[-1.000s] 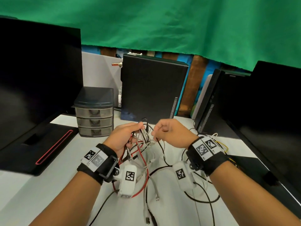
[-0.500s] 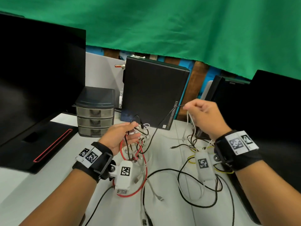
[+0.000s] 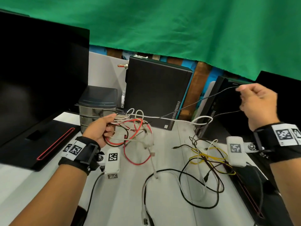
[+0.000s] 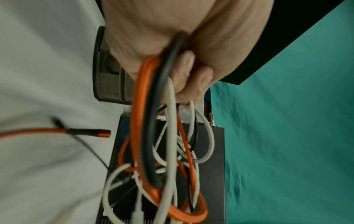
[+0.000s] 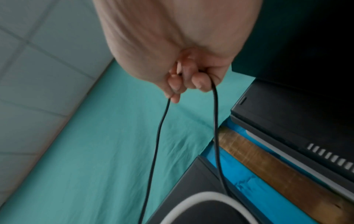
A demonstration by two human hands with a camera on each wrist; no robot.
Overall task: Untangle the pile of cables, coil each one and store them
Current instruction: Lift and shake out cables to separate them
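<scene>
My left hand [image 3: 104, 128] [image 4: 184, 63] grips a tangled bundle of cables [image 3: 132, 128] [image 4: 164, 151], red, white and black, held just above the white table [image 3: 48, 185]. My right hand [image 3: 257, 101] [image 5: 187, 81] is raised at the right and pinches a thin black cable [image 3: 195, 103] [image 5: 215, 121], which stretches taut in two strands back toward the bundle. A white cable loop [image 3: 203, 120] hangs on the black strands. Loose black, white and yellow cables [image 3: 208, 160] lie on the table below the right hand.
A small grey drawer unit [image 3: 97, 105] stands behind the left hand. Black computer cases [image 3: 156, 92] stand at the back and right. Black monitors [image 3: 37, 66] with their bases flank the table. A green cloth [image 3: 162, 22] hangs behind.
My right hand has pulled up and to the right, away from the left hand, drawing the thin black cable out of the bundle. The left hand stays on the bundle.
</scene>
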